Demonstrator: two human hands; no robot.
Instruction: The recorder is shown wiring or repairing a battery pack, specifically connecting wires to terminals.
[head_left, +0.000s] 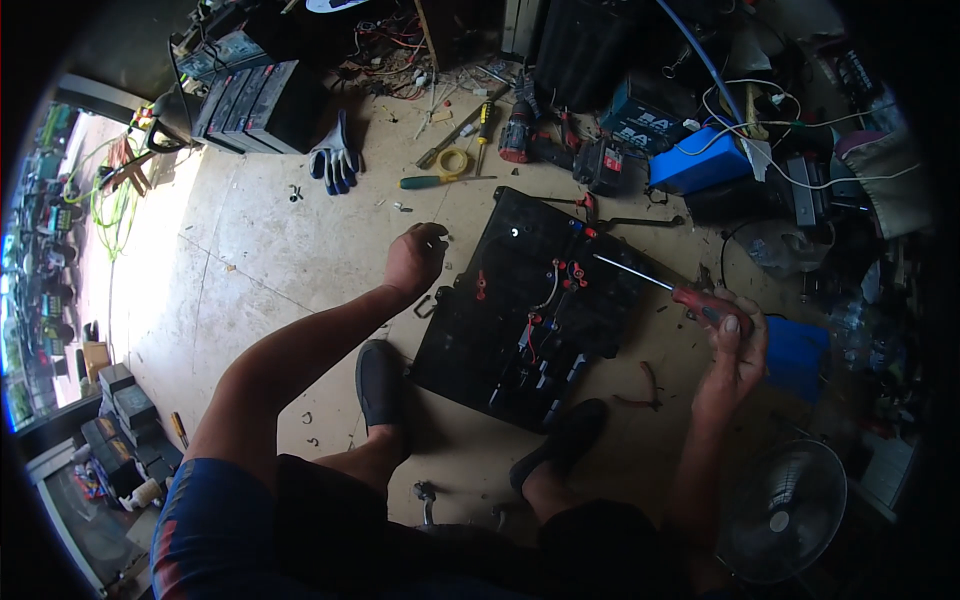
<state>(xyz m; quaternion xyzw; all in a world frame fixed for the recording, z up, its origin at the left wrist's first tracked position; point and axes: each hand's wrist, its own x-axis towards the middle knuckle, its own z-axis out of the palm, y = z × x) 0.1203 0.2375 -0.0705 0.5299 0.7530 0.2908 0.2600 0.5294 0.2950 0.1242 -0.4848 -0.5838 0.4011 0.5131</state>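
right hand (pixel 735 350) grips red-handled screwdriver (pixel 660 285) | left hand (pixel 413 258) loosely curled (empty) beside black panel (pixel 530 310)

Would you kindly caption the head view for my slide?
Seated person's right hand holds a red-handled screwdriver over a black battery tray; left hand rests at its edge.

This is a small repair workshop with a bare concrete floor (pixel 270 240), where work is done on the ground around a black battery tray (pixel 530 300). Beyond the tray lie screwdrivers (pixel 440 181), a cordless drill (pixel 518 130), loose wires and a blue battery pack (pixel 700 160). Up and to its left stand black batteries (pixel 255 105) and a work glove (pixel 335 160), and a small fan (pixel 785 510) sits below its right.
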